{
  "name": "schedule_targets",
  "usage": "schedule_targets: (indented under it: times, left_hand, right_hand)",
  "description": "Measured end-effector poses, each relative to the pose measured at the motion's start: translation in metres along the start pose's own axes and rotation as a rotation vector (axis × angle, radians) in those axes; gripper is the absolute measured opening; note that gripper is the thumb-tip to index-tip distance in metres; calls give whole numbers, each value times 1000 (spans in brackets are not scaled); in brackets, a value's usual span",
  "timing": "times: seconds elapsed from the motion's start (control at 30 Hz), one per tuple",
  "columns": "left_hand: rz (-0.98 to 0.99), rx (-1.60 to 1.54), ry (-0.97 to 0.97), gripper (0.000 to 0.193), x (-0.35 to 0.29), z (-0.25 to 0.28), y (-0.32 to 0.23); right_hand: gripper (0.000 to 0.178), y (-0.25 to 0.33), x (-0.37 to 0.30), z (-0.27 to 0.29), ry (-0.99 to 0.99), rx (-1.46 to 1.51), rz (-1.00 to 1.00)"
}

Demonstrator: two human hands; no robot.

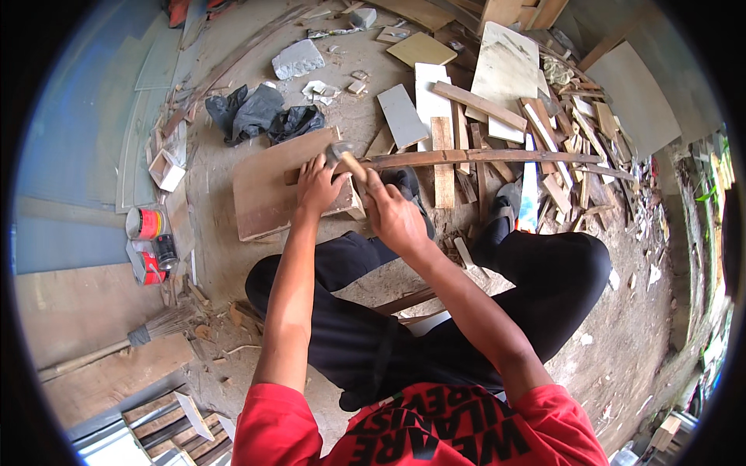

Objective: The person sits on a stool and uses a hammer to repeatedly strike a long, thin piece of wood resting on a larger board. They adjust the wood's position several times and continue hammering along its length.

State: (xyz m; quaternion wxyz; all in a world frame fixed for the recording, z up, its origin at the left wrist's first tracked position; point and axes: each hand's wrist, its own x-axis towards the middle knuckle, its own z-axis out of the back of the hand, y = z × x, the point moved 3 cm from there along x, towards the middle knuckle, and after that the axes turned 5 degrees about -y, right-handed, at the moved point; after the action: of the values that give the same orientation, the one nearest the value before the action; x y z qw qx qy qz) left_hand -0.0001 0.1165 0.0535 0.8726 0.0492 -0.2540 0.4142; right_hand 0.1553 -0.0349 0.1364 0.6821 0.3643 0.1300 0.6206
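My right hand is wrapped round the wooden handle of a hammer. The hammer's metal head hovers just beside the fingers of my left hand. That left hand holds down the near-left end of a long narrow wooden strip, its thumb spread to the right; a nail under the fingers cannot be made out. Beneath the strip's end sits a low, box-like wooden block with a pale brown top. From there the strip runs far out to the right, over my shoe and several loose boards.
Scrap wood is heaped at the right. Black plastic bags and a concrete chunk lie beyond the block. Red-banded cans stand at the left near glass sheets. A broom lies lower left.
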Motion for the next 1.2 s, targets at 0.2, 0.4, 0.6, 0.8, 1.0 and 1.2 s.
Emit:
schedule_targets:
  times: [0.2,0.4,0.6,0.8,1.0,1.2]
  left_hand:
    - [23,-65,64,48,8,-1,-5]
    - [-69,-39,-86,46,-1,-2,8]
    - [4,-12,21,48,3,-1,-1]
    - [30,-106,69,47,8,6,-7]
    - [42,-39,42,47,2,0,0]
    - [38,-91,14,47,0,1,0]
  right_hand:
    - [54,-36,-4,-18,81,-139,-106]
    - [52,15,1,4,-12,56,17]
    - [49,-29,11,-6,81,56,-195]
    - [51,10,21,16,-68,108,-5]
    - [40,-31,33,-1,112,-6,-118]
    - [40,-6,71,22,26,15,22]
